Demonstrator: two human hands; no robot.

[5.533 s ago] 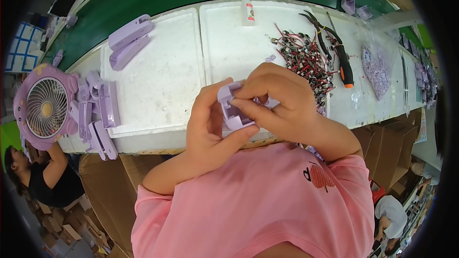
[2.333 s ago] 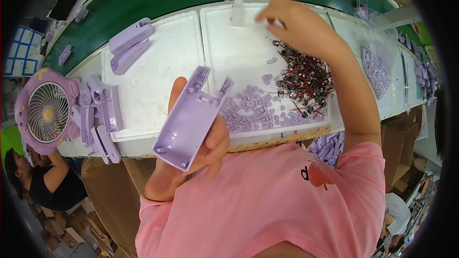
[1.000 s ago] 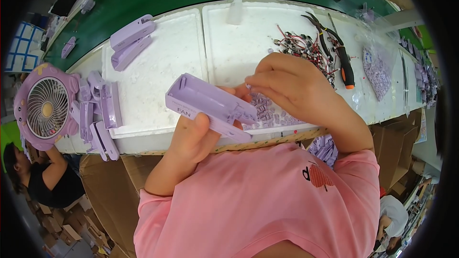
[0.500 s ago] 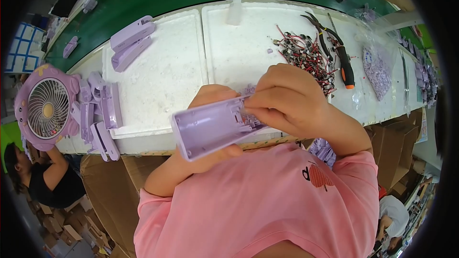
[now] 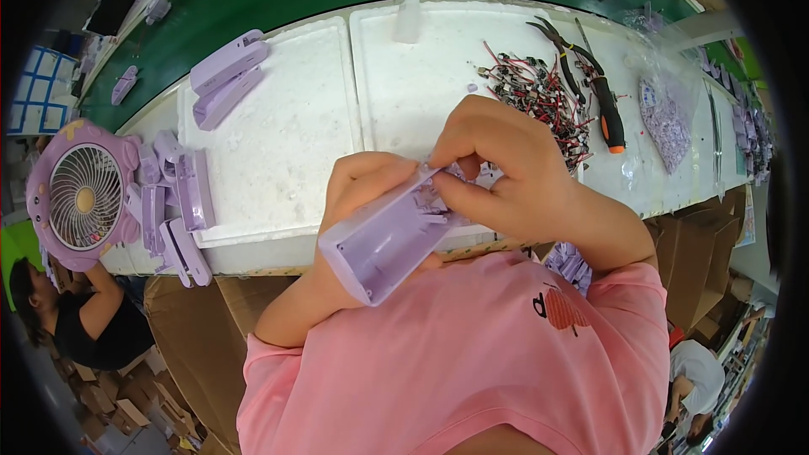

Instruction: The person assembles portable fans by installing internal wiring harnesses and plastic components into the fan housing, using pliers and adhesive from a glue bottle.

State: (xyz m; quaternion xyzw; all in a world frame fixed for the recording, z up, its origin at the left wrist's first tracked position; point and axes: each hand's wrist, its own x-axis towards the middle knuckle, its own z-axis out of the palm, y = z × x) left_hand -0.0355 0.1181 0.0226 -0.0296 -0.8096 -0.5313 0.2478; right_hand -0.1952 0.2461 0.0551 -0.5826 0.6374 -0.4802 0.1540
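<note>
My left hand (image 5: 366, 190) holds a long lilac plastic housing (image 5: 383, 244) by its far end, open side up, its near end tilted toward my chest. My right hand (image 5: 497, 168) is curled over the housing's far end, thumb and fingers pinching at something small inside it; the piece itself is hidden by the fingers. Both hands hover above the front edge of a white foam tray (image 5: 404, 67). A pile of small lilac parts lies mostly hidden under my right hand.
A heap of small red-and-black wired parts (image 5: 539, 93), pliers and an orange-handled screwdriver (image 5: 607, 109) lie right. A glue bottle (image 5: 409, 17) stands at the back. Lilac housings (image 5: 223, 72) and more (image 5: 173, 211) sit left beside a lilac fan (image 5: 80, 198). Another person (image 5: 84, 329) sits lower left.
My left hand has swung the housing so its near end points toward my chest. My right hand, earlier out at the tray's far side, stays pressed on the housing's far end.
</note>
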